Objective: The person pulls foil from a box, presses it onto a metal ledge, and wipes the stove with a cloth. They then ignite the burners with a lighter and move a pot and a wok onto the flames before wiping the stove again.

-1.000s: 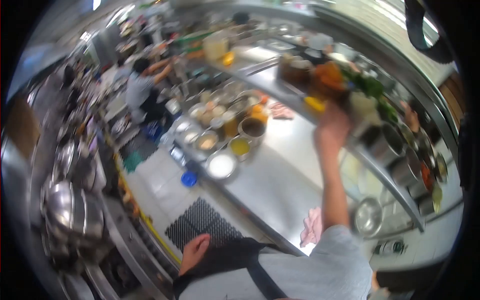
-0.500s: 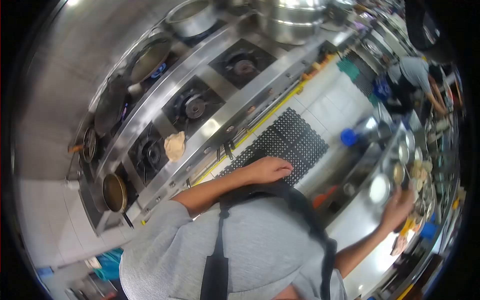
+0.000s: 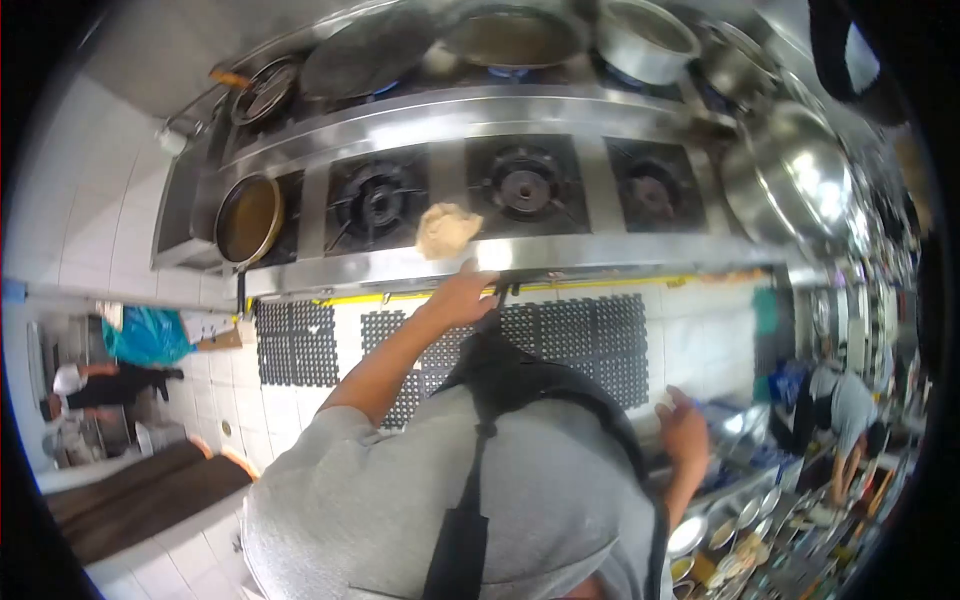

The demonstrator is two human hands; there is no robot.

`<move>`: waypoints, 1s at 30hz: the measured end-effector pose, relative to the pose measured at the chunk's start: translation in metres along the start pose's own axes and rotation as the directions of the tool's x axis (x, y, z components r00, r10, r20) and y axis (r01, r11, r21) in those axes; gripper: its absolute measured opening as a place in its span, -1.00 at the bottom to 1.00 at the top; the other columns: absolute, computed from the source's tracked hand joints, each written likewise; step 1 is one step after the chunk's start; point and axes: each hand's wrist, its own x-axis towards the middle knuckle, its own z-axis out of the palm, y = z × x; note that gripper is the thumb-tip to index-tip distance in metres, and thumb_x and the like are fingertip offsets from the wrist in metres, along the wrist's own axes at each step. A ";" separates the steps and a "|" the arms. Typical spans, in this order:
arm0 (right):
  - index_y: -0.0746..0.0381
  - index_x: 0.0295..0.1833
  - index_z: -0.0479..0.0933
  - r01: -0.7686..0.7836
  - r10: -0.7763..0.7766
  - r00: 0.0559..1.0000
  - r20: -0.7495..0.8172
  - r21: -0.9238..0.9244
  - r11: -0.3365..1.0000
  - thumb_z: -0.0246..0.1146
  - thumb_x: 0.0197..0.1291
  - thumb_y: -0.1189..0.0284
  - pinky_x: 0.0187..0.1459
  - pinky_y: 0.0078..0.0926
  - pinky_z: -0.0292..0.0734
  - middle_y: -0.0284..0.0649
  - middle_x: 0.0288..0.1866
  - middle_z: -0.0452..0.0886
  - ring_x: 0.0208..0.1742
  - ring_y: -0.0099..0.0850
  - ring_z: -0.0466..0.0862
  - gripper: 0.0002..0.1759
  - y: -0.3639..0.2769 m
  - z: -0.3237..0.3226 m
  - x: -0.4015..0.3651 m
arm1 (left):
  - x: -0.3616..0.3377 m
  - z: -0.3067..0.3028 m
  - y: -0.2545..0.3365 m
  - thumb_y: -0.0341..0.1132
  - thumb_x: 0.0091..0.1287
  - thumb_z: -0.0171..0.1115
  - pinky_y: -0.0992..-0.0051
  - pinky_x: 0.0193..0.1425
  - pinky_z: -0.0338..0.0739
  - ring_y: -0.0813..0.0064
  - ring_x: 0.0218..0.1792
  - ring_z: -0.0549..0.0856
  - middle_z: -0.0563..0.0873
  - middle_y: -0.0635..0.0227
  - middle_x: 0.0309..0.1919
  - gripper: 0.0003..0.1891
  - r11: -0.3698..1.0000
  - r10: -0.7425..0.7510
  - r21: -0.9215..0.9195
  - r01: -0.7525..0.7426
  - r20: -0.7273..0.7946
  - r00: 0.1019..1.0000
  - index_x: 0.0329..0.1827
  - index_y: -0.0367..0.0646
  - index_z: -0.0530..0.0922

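Observation:
My left hand [image 3: 464,297] is stretched toward the front edge of the stove [image 3: 350,272], just below a crumpled beige cloth [image 3: 447,230]. A small gap seems to separate the hand from the cloth; its fingers look loosely apart, with nothing seen in them. The cloth lies on the steel front rim, partly over a burner. My right hand [image 3: 685,428] hangs at my right side over the floor, fingers apart and holding nothing. To the left on the stove sits a frying pan [image 3: 249,219], its black handle jutting over the front edge.
Along the back burners stand a wok [image 3: 515,38], a dark pan [image 3: 370,52] and a pot [image 3: 648,42], with blue flames below. A large steel steamer [image 3: 790,180] is at right. Black mats [image 3: 575,345] cover the floor. Other people [image 3: 840,405] work at right and far left [image 3: 105,390].
My view has turned from the counter to face the stove. My right hand has left the bowls on the counter. My left hand has moved up close to the cloth.

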 end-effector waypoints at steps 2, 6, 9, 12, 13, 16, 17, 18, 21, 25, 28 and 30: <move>0.27 0.37 0.56 0.010 -0.008 1.000 0.017 -0.090 0.996 0.34 0.32 0.30 0.19 -0.07 0.58 0.19 0.21 0.67 0.13 0.11 0.70 -0.46 0.000 0.001 0.024 | 0.003 -0.029 -0.010 -0.02 0.40 0.30 0.10 0.49 0.46 -0.22 0.40 0.53 0.31 -0.27 0.54 -0.35 0.987 -0.151 -0.053 0.151 0.013 0.988 0.51 -0.05 0.45; 0.26 0.38 0.56 0.036 -0.036 0.999 0.004 -0.122 0.992 0.33 0.32 0.29 0.15 -0.06 0.62 0.19 0.23 0.66 0.14 0.12 0.72 -0.45 -0.042 -0.007 0.069 | 0.031 -0.022 -0.068 -0.03 0.39 0.24 0.01 0.25 0.60 -0.15 0.13 0.70 0.70 -0.14 0.11 -0.48 0.998 -0.057 -0.023 0.057 0.001 0.998 0.31 -0.14 0.61; 0.23 0.38 0.57 0.171 -0.168 0.985 0.032 -0.213 0.962 0.32 0.33 0.30 0.16 -0.07 0.63 0.17 0.26 0.66 0.13 0.09 0.73 -0.46 -0.048 0.007 0.117 | 0.032 -0.022 -0.073 -0.05 0.42 0.25 0.05 0.32 0.53 -0.08 0.19 0.66 0.69 -0.07 0.14 -0.51 0.993 -0.061 -0.096 0.064 0.028 0.998 0.30 -0.12 0.60; 0.21 0.39 0.57 0.248 -0.234 0.968 0.089 -0.213 0.945 0.32 0.34 0.30 0.18 -0.06 0.62 0.15 0.24 0.67 0.13 0.06 0.73 -0.47 -0.104 0.006 0.147 | 0.008 -0.031 -0.068 -0.05 0.42 0.25 0.06 0.33 0.53 -0.06 0.20 0.67 0.70 -0.06 0.13 -0.51 0.981 -0.100 -0.159 0.107 0.048 0.994 0.30 -0.12 0.60; 0.22 0.38 0.57 0.293 -0.272 0.954 0.126 -0.204 0.934 0.33 0.33 0.29 0.18 -0.07 0.62 0.15 0.24 0.67 0.14 0.05 0.72 -0.47 -0.119 0.008 0.157 | 0.000 -0.022 -0.076 -0.04 0.43 0.24 0.07 0.35 0.52 -0.04 0.22 0.66 0.70 -0.05 0.12 -0.52 0.976 -0.111 -0.182 0.117 0.043 0.993 0.31 -0.10 0.61; 0.21 0.36 0.58 0.357 -0.319 0.923 0.214 -0.171 0.918 0.36 0.32 0.28 0.23 -0.09 0.59 0.12 0.23 0.67 0.18 0.03 0.70 -0.47 -0.151 0.027 0.193 | -0.032 0.000 -0.099 -0.04 0.44 0.24 0.08 0.37 0.53 -0.03 0.24 0.66 0.70 -0.04 0.15 -0.52 0.965 -0.202 -0.163 0.208 0.048 0.978 0.31 -0.11 0.60; 0.21 0.36 0.59 0.446 -0.397 0.884 0.247 -0.189 0.875 0.36 0.32 0.28 0.25 -0.09 0.57 0.11 0.22 0.68 0.19 0.03 0.69 -0.47 -0.152 0.040 0.209 | -0.049 0.001 -0.100 -0.04 0.45 0.24 0.11 0.40 0.53 -0.03 0.25 0.65 0.70 -0.03 0.18 -0.50 0.960 -0.251 -0.118 0.253 0.031 0.968 0.34 -0.12 0.59; 0.20 0.35 0.59 0.528 -0.470 0.839 0.274 -0.201 0.825 0.36 0.32 0.28 0.27 -0.09 0.55 0.11 0.22 0.68 0.20 0.02 0.68 -0.48 -0.164 0.046 0.218 | -0.065 0.001 -0.102 -0.04 0.45 0.25 0.12 0.40 0.52 -0.02 0.26 0.65 0.69 -0.03 0.20 -0.50 0.940 -0.318 -0.121 0.318 0.021 0.948 0.35 -0.12 0.59; 0.23 0.31 0.60 0.618 -0.533 0.759 0.374 -0.157 0.770 0.34 0.30 0.23 0.29 -0.08 0.54 0.09 0.19 0.68 0.23 0.06 0.65 -0.47 -0.205 0.062 0.238 | -0.118 0.027 -0.121 -0.04 0.46 0.28 0.12 0.41 0.52 -0.03 0.28 0.64 0.68 -0.04 0.25 -0.48 0.906 -0.411 -0.176 0.385 -0.148 0.900 0.38 -0.12 0.58; 0.21 0.21 0.64 0.809 -0.726 0.574 0.378 -0.124 0.575 0.33 0.26 0.23 0.25 0.00 0.55 0.10 0.12 0.69 0.19 0.10 0.65 -0.54 -0.240 0.104 0.274 | -0.177 -0.020 -0.071 -0.11 0.45 0.31 0.15 0.38 0.54 -0.03 0.21 0.71 0.75 -0.04 0.16 -0.52 0.799 -0.587 -0.257 0.543 -0.137 0.798 0.33 -0.20 0.63; 0.23 0.14 0.64 0.850 -0.786 0.508 0.353 -0.053 0.525 0.33 0.27 0.24 0.22 0.03 0.57 0.11 0.11 0.70 0.18 0.09 0.67 -0.59 -0.288 0.108 0.267 | -0.225 -0.080 -0.072 -0.32 0.57 0.15 0.27 0.37 0.52 0.27 0.19 0.72 0.78 0.14 0.13 -0.68 0.587 -0.595 -0.738 0.332 -0.115 0.795 0.25 -0.26 0.66; 0.24 0.13 0.64 0.867 -0.820 0.469 0.329 0.004 0.498 0.32 0.27 0.23 0.21 0.04 0.58 0.11 0.09 0.70 0.18 0.09 0.68 -0.60 -0.300 0.117 0.262 | -0.250 -0.177 -0.028 -0.28 0.60 0.04 0.27 0.39 0.49 0.34 0.19 0.70 0.78 0.22 0.13 -0.68 0.846 -0.521 -0.471 0.251 -0.629 0.577 0.16 -0.23 0.70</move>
